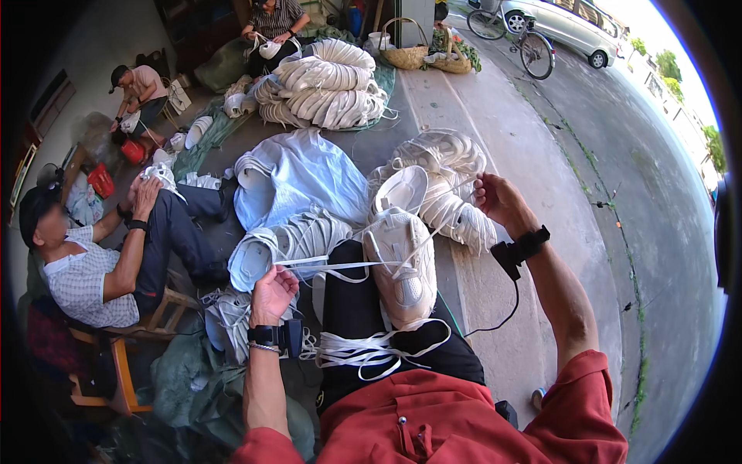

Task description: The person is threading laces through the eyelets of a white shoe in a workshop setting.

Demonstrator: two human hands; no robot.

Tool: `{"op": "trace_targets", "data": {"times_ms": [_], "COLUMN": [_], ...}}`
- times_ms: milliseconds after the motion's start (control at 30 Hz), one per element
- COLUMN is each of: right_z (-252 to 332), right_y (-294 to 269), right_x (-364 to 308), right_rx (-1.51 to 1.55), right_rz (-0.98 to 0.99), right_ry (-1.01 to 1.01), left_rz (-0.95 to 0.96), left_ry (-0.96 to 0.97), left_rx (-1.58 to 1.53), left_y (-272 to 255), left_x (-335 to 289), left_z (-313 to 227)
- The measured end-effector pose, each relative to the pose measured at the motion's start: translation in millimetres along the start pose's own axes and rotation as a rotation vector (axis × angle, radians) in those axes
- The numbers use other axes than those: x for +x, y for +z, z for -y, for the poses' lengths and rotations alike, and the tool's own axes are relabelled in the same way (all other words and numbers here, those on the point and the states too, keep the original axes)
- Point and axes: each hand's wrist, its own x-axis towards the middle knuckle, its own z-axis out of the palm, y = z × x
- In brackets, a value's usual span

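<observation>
A white shoe upper point(406, 288) rests on my thigh, its toe pointing toward me and its opening away. White shoelace point(332, 267) runs out from its eyelets to both sides. My left hand point(272, 297), left of the upper, is closed on one stretch of lace. Farther out to the right, my raised right hand point(501, 203) pinches the other stretch, which slants up from the upper. Both stretches look fairly taut. A loose bundle of white laces point(363, 349) lies across my lap, nearer than the toe.
Stacked white uppers stand ahead point(435, 185), beside a pale blue cloth point(305, 179) and in a larger pile point(325, 81) farther off. On my left a seated co-worker point(100, 263) handles an upper; two more people sit behind. Baskets point(406, 56) and a bicycle point(533, 50) stand far right.
</observation>
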Motion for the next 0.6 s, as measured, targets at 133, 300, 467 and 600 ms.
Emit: {"op": "trace_targets", "data": {"times_ms": [133, 300, 467, 600], "right_z": [-12.2, -20.9, -33.5, -8.5], "right_y": [-37.4, -83.1, -101.4, -110.9], "right_x": [15.4, 20.6, 16.3, 10.0], "right_rx": [0.029, 0.072, 0.085, 0.197], "right_rz": [-0.056, -0.222, -0.319, -0.299], "right_ry": [0.024, 0.014, 0.027, -0.025], "left_rz": [-0.266, -0.150, -0.307, -0.119], "left_ry": [0.062, 0.140, 0.108, 0.172], "left_rx": [-0.233, -0.524, -0.578, -0.649], "left_y": [-8.1, -31.7, -42.0, -60.2], "left_x": [0.5, -4.7, -5.5, -21.4], "left_z": [13.4, 4.9, -2.5, -26.9]}}
